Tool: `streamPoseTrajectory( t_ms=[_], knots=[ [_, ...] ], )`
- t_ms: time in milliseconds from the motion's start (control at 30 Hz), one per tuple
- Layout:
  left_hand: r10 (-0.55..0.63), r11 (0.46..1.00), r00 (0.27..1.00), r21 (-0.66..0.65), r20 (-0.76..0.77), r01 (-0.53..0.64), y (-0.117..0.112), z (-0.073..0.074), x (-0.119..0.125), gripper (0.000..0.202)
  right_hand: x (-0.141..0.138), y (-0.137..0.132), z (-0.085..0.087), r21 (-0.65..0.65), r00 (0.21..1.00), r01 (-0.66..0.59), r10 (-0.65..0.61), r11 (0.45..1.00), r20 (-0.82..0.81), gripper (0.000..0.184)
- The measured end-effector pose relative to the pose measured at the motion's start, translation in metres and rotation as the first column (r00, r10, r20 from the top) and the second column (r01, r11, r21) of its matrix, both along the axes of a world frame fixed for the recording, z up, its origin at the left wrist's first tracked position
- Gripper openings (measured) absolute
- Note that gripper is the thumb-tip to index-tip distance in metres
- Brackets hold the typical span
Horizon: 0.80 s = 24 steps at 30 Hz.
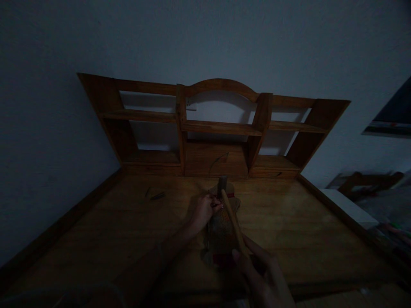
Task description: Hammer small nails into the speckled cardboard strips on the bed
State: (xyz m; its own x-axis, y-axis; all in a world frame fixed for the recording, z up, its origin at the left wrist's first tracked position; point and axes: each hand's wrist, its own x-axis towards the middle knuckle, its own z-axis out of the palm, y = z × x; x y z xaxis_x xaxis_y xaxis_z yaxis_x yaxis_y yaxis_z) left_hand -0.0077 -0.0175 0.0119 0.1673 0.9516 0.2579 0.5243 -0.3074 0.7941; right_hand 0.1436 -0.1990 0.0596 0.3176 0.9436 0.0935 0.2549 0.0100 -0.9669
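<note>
My right hand (261,273) is closed round the wooden handle of a hammer (233,218). The dark hammer head (222,184) is over the far end of a brownish, cloth-like piece (221,235) with red bands, which lies on the desk. Close beside the head, my left hand (205,209) is in a pinch over that piece. Something tiny glints at its fingertips, too small and dark to name. Whether the hammer head touches anything cannot be made out.
The wooden desk (282,222) has a raised shelf unit (221,128) along its back. Two small dark objects, one of them a short dark bar (157,196), lie at the left. Beyond the right edge stand a white surface (348,207) and a wooden chair back (369,182).
</note>
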Motion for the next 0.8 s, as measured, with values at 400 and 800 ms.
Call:
streamPoseTrajectory(
  t_ms=[400,800],
  knots=[
    [0.005,0.998,0.999,0.064,-0.054,-0.002,0.0,0.002,-0.001,0.009,-0.002,0.007,-0.015,-0.04,0.999,0.019,-0.017,0.999,0.043,0.047],
    [-0.011,0.997,1.0,0.075,-0.005,0.011,0.007,-0.01,-0.001,0.014,0.016,-0.005,-0.006,0.233,0.928,-0.073,-0.02,0.97,0.373,0.028]
  ],
)
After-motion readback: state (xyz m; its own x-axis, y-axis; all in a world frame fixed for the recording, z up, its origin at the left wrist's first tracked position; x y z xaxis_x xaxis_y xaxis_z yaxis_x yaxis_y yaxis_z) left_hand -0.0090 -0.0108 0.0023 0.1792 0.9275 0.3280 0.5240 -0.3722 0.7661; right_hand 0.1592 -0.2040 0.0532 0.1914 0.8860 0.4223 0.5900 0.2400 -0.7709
